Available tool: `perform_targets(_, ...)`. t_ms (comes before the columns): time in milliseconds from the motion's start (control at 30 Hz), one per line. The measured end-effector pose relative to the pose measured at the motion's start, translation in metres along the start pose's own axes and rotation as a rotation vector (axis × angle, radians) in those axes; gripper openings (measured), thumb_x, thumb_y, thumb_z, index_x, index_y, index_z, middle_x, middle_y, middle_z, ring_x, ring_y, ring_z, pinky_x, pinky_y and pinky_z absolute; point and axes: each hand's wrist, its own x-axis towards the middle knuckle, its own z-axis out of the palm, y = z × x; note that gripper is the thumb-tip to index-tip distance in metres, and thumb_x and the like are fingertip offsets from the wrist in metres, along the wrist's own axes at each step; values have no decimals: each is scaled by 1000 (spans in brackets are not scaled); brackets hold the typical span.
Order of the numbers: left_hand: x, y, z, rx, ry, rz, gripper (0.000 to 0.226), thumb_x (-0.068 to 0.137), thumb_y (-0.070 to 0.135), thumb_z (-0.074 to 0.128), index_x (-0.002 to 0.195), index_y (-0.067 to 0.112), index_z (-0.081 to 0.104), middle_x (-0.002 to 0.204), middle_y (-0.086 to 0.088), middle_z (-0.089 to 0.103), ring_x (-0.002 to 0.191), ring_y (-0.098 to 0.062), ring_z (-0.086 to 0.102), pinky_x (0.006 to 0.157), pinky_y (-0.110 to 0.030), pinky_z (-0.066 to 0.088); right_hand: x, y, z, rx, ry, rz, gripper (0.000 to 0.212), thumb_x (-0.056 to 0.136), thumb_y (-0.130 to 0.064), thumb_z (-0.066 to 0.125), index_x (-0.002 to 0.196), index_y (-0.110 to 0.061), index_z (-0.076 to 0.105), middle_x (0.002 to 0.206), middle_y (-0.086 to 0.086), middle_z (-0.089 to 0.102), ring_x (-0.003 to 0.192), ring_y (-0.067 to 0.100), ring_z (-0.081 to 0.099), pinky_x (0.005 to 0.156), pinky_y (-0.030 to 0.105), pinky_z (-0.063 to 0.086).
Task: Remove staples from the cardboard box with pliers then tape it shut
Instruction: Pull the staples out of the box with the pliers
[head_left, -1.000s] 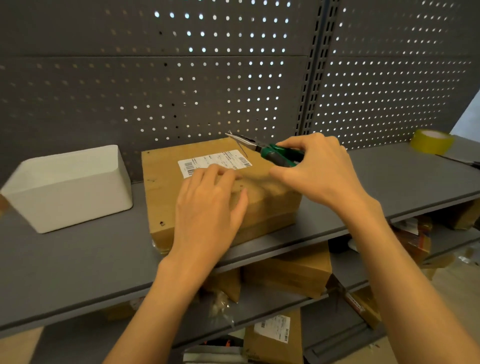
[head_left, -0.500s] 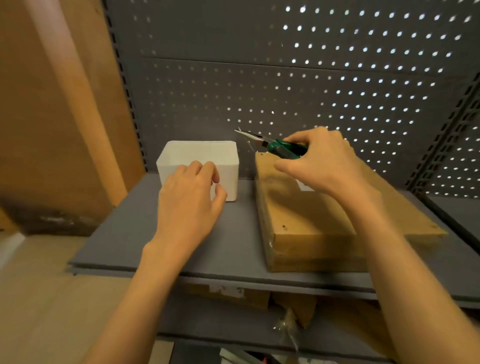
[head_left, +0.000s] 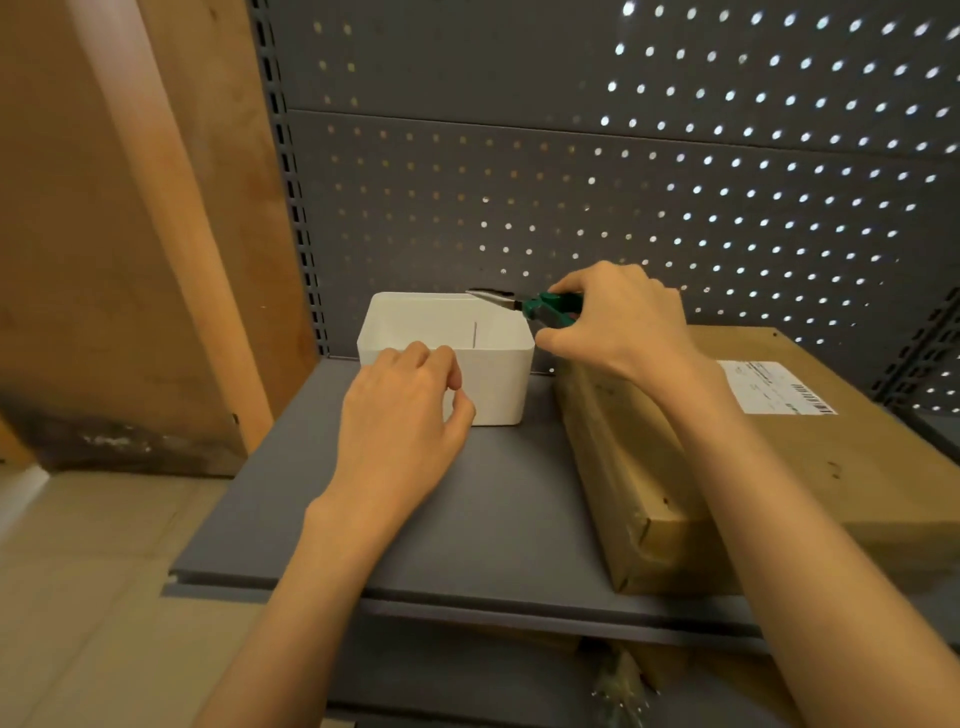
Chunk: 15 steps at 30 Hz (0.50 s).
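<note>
Head view: a grey shelf (head_left: 498, 519) backed by perforated panel. The cardboard box (head_left: 810, 467) lies flat, long axis running away from the viewer, under the right forearm. The right hand (head_left: 618, 322) grips green-handled pliers (head_left: 524, 304), nose over the white bin (head_left: 498, 364). The left hand (head_left: 400, 415), loosely curled and holding nothing, hovers before the bin, farther from the box.
</note>
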Motion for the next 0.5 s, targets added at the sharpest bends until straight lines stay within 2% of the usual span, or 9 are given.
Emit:
perform_targets(200,7,12,6,-59,-5,25,10,86,26,53,89,18,58,88,2,60,84,-19,52,62,-27,29,-6,8,-8,10,34,20,36,69,-36,66,103,-26,68,94,0,66,85,26,56,68,30,30)
perform_targets(333,10,30,17,-215,-37,44,15,85,34,56,90,19,57,90,5,59,86,-17,53,63,-28,33,-20,27,-22,76,73,55,35,69,-42,65,103,-34,68,93,-6,68,92,25,60,67,30,33)
perform_targets(433,12,46,33,-431,-158,9,36,81,50,58,104,23,56,103,8,57,95,-11,53,77,-29,44,-34,47,-32,81,35,46,38,72,-46,64,108,-34,66,98,-8,69,95,20,61,68,31,45)
perform_targets(500,13,56,42,-592,-257,-52,52,78,57,58,118,24,52,113,11,52,104,-8,51,88,-29,45,-44,62,-36,60,18,55,41,72,-48,64,111,-35,65,101,-9,68,96,18,60,65,28,44)
